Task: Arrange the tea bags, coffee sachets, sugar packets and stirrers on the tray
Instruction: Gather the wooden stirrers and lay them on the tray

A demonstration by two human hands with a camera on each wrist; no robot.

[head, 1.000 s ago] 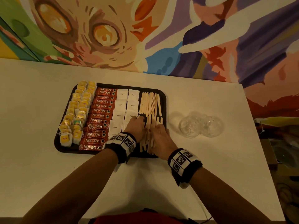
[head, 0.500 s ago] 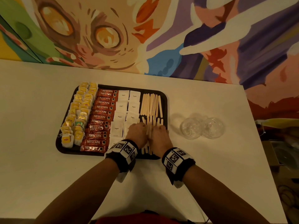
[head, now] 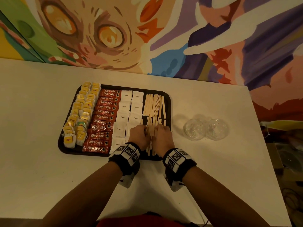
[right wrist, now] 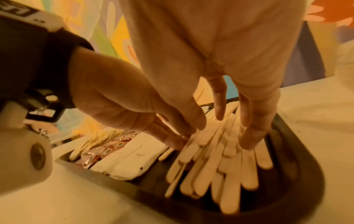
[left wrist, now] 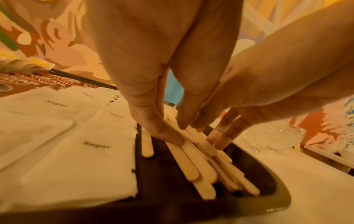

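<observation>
A black tray [head: 169, 102] holds yellow tea bags [head: 82, 112], red coffee sachets [head: 105, 112], white sugar packets [head: 129, 108] and a far row of wooden stirrers [head: 154, 104]. Over the tray's near right corner my left hand [head: 139, 136] and right hand [head: 164, 138] flank a loose pile of stirrers [head: 151, 133]. In the left wrist view the left hand [left wrist: 178, 134] lays straight fingers on the pile [left wrist: 193, 166] beside the sugar packets [left wrist: 76, 151]. In the right wrist view the right hand [right wrist: 224, 130] presses straight fingers on the fanned stirrers [right wrist: 220, 166]. Neither hand grips anything.
Two clear cups [head: 195, 130] [head: 216, 130] lie on the white table [head: 49, 177] just right of the tray. A painted mural wall runs along the table's far edge. The table's right edge drops off beyond the cups.
Both hands have drawn closer together over the near stirrers, pushing them into a narrower pile. The rest of the tray is unchanged.
</observation>
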